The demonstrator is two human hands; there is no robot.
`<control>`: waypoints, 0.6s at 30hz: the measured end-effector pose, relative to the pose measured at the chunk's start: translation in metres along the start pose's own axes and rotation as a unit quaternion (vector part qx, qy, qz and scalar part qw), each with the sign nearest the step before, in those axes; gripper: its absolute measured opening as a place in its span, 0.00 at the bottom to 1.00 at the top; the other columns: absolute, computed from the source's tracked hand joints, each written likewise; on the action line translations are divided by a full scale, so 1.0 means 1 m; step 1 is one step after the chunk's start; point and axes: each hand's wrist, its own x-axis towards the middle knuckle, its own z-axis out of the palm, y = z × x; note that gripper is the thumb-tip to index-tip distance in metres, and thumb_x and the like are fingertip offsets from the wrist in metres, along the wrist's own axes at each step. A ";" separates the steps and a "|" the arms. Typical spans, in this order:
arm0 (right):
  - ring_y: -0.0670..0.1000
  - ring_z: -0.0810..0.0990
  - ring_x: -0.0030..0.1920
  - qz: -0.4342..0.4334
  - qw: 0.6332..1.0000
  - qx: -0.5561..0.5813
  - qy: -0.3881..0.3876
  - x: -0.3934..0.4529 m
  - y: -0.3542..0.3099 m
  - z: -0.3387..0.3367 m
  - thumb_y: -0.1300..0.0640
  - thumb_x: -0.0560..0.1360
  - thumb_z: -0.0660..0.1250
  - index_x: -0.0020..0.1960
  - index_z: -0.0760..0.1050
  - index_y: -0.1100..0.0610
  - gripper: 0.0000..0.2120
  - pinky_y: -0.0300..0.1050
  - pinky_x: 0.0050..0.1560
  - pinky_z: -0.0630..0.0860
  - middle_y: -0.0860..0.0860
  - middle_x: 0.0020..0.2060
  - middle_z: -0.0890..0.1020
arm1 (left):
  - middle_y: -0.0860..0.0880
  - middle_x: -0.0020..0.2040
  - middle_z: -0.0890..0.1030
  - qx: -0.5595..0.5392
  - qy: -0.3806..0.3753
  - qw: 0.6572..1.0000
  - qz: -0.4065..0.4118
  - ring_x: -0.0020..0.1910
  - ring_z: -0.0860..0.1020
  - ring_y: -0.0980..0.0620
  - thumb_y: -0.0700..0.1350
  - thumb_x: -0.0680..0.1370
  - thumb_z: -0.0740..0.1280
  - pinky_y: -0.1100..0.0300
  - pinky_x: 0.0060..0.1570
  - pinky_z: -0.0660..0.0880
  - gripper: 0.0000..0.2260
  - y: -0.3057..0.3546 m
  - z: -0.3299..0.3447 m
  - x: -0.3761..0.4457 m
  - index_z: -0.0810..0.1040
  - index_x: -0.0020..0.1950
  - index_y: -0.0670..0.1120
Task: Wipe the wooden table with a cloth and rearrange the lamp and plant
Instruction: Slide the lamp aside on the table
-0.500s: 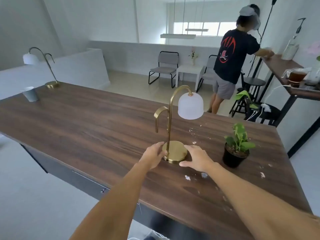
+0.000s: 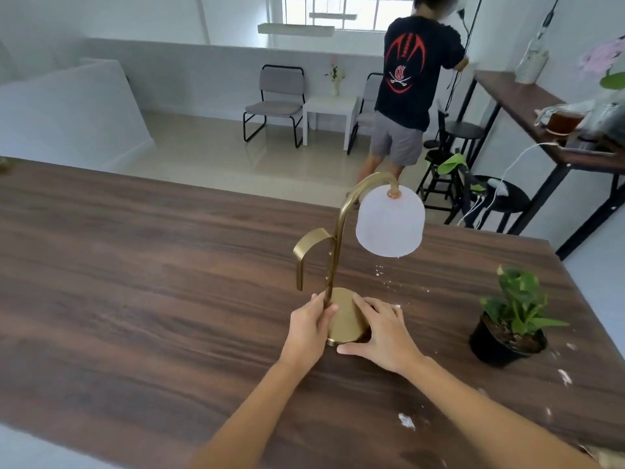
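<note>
— Dark wood-grain desk point(image 2: 142, 282) fills most of the view, white walls and grey chairs far behind. Where's the thing to move?

— Mid-desk, a bit right: the brass gooseneck lamp with a frosted white dome shade point(image 2: 341, 265). Its round base sits flat on the wood. The left hand point(image 2: 309, 328) is wrapped around the foot of the stem; the right hand point(image 2: 384, 331) lies spread, fingers on the base's top and thumb at its near rim.

— So how should the shift go?

— Lift, I'd say, rather than drag, since brass on wood may scratch. The shade hangs out to the right, so it's likely top-heavy; keep the stem upright.

— Anything in the way?

— The small leafy green plant in a black plastic pot point(image 2: 509, 326) stands near on the right, apart from the lamp. White crumbs point(image 2: 406, 422) lie scattered on the near right; set the base down clear of them, as wiping looks not yet done. No cloth is in view.
</note>
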 end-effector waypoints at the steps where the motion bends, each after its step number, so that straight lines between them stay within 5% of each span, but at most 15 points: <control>1: 0.51 0.61 0.71 0.006 1.000 0.008 0.006 0.013 -0.004 0.002 0.32 0.64 0.72 0.78 0.57 0.52 0.50 0.47 0.72 0.52 0.50 0.72 0.67 | 0.62 0.38 0.79 -0.005 -0.002 1.000 0.001 0.41 0.77 0.65 0.42 0.81 0.60 0.67 0.50 0.71 0.09 -0.004 -0.007 0.013 0.78 0.56 0.50; 7: 0.54 0.61 0.72 0.048 0.997 0.055 0.021 0.109 -0.033 0.009 0.34 0.64 0.74 0.78 0.58 0.54 0.50 0.49 0.73 0.54 0.52 0.72 0.67 | 0.44 0.43 0.81 0.020 -0.025 0.999 -0.008 0.40 0.77 0.52 0.45 0.81 0.60 0.62 0.48 0.74 0.07 -0.035 -0.055 0.107 0.76 0.49 0.47; 11: 0.54 0.63 0.72 0.067 0.996 0.054 0.029 0.176 -0.042 0.019 0.32 0.64 0.72 0.77 0.59 0.55 0.50 0.50 0.72 0.56 0.53 0.72 0.68 | 0.38 0.45 0.80 0.018 -0.033 0.999 -0.023 0.39 0.73 0.56 0.48 0.81 0.60 0.62 0.41 0.73 0.07 -0.056 -0.083 0.169 0.75 0.49 0.47; 18: 0.56 0.66 0.70 0.083 0.995 0.031 0.038 0.267 -0.047 0.026 0.32 0.64 0.72 0.76 0.61 0.55 0.49 0.53 0.71 0.60 0.54 0.71 0.70 | 0.55 0.46 0.82 0.016 -0.025 0.999 -0.028 0.46 0.80 0.57 0.48 0.81 0.59 0.65 0.46 0.77 0.08 -0.090 -0.115 0.251 0.77 0.57 0.53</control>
